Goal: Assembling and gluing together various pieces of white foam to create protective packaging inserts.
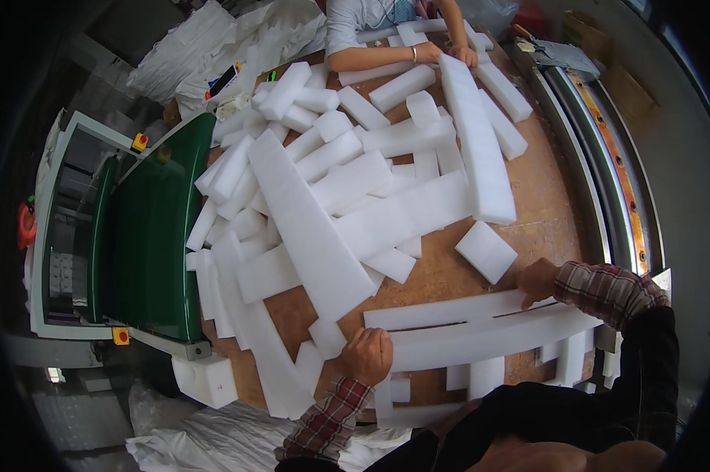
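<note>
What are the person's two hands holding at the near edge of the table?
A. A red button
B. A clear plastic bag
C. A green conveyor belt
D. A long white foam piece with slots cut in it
D: the left hand grips one end and the right hand presses the other end of the long white foam piece with slots cut in it, on the brown wooden table.

Foam pile point(331, 189) mid-table point(544, 212), conveyor point(154, 228) to its left, cut foam frame point(481, 330) nearest, btwn both hands.
</note>
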Motion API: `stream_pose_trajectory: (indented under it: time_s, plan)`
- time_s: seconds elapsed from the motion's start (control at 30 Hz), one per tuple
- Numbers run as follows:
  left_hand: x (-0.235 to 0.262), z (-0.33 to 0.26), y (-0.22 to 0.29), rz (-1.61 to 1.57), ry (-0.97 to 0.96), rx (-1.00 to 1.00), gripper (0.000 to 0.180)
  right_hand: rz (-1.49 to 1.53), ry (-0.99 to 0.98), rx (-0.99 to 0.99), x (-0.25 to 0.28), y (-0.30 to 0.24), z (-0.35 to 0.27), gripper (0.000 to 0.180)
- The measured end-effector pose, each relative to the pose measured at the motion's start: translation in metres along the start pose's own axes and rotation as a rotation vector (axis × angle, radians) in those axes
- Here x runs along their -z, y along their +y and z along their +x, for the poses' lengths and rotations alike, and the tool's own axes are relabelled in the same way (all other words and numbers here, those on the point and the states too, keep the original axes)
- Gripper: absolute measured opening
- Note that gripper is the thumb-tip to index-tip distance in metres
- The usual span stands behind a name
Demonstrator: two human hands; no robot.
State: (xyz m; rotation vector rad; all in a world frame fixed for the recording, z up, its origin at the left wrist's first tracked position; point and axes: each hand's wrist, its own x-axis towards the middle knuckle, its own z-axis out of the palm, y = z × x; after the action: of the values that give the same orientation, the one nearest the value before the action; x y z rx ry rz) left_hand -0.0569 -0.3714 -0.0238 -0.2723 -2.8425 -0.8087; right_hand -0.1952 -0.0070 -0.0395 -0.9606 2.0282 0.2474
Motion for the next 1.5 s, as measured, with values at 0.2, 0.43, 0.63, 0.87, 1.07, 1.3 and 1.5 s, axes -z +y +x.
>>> stream_pose_trajectory:
  time_s: [0.2, 0.43, 0.63, 0.87, 1.07, 1.3, 1.5]
  plan:
    - [0.01, -0.008, -0.008, 0.05, -0.004, 0.054, 0.014, -0.024, -0.038, 0.009, 0.036, -0.024, 0.025, 0.045]
    - [0.011, -0.008, -0.005, 0.047, -0.04, 0.061, 0.014, -0.027, -0.03, -0.058, 0.011, 0.011, 0.011, 0.047]
    - [0.003, -0.007, -0.002, 0.039, -0.029, 0.027, 0.013, 0.013, -0.025, -0.163, 0.002, 0.017, -0.009, 0.047]
    - [0.007, -0.006, -0.003, 0.074, -0.05, 0.053, 0.013, 0.654, 0.537, -0.145, -0.034, 0.026, -0.129, 0.063]
    - [0.011, -0.003, -0.001, 0.116, -0.054, 0.054, 0.014, 0.685, 0.668, -0.568, -0.07, -0.008, -0.128, 0.059]
    - [0.006, -0.008, -0.004, 0.12, -0.085, 0.054, 0.013, 0.669, 0.898, -0.787, -0.074, -0.023, -0.113, 0.046]
    - [-0.001, -0.01, -0.007, 0.051, -0.027, 0.027, 0.011, 0.692, 1.031, -0.753, -0.073, -0.024, -0.108, 0.042]
